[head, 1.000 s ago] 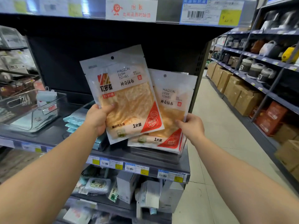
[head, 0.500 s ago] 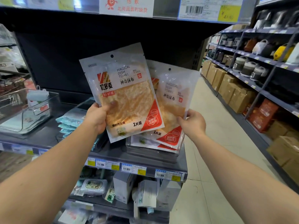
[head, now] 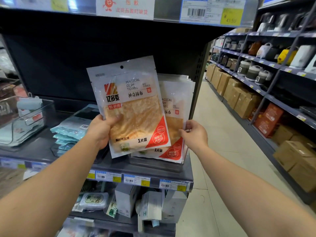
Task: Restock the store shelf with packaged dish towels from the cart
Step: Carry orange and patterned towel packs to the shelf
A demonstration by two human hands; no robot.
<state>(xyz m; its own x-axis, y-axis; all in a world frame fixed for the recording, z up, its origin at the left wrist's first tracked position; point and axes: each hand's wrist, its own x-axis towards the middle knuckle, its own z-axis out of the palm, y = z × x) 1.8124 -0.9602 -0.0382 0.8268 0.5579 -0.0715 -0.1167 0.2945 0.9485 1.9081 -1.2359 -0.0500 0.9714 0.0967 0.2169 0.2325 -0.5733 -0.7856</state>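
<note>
My left hand (head: 100, 130) grips a packaged orange dish towel (head: 131, 106) by its left edge and holds it upright over the shelf (head: 75, 166). Behind it, several more dish towel packs (head: 174, 117) stand in a clear tray (head: 153, 164) at the shelf's right end. My right hand (head: 195, 134) pinches the right edge of those packs with fingers and thumb. The cart is out of view.
Teal packs (head: 71, 132) lie stacked on the shelf to the left, beside a clear bin (head: 22, 120). Small boxes (head: 126, 199) fill the shelf below. The aisle floor (head: 222, 151) runs to the right, lined with cartons (head: 239, 100) and rice cookers (head: 251, 71).
The packs in my right hand have been set more upright in the tray, and that hand now pinches their right edge. The left pack has shifted slightly right and down.
</note>
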